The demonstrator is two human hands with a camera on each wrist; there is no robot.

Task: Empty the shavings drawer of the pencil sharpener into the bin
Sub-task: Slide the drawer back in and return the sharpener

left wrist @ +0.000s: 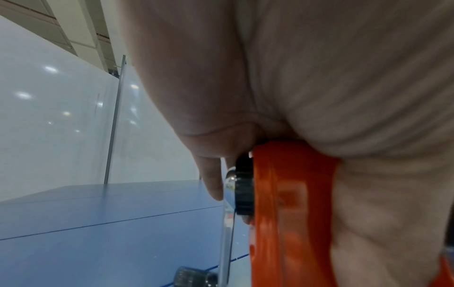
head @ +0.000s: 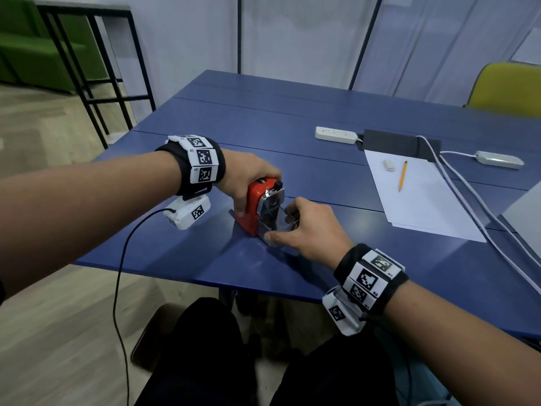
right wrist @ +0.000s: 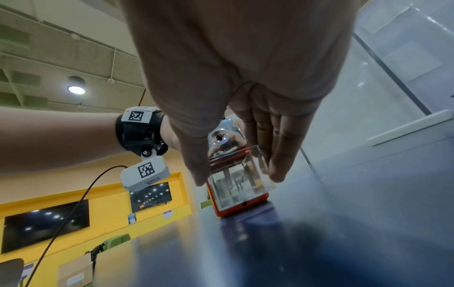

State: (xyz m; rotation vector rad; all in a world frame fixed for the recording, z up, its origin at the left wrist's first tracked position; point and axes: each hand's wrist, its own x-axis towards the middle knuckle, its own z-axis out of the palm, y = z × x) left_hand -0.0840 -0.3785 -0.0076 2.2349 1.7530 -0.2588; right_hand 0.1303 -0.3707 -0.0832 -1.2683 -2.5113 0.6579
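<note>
A red pencil sharpener (head: 248, 218) with a chrome front stands on the blue table (head: 263, 121) near its front edge. My left hand (head: 253, 194) grips the sharpener's body from above, thumb down the near side; in the left wrist view the palm (left wrist: 319, 87) covers the orange-red body (left wrist: 282, 203). My right hand (head: 279, 225) pinches the clear shavings drawer (right wrist: 240, 178) at the base of the front, thumb (right wrist: 196, 169) on one side and fingers (right wrist: 277, 161) on the other. The drawer seems to stick out a little from the housing. No bin shows in any view.
To the right lies a white paper sheet (head: 418, 194) with a pencil (head: 403, 175) and an eraser (head: 389, 164). Behind it are a power strip (head: 336, 135), a dark box (head: 401, 143) and white cables (head: 468, 200). A yellow chair (head: 509, 89) stands at the far right.
</note>
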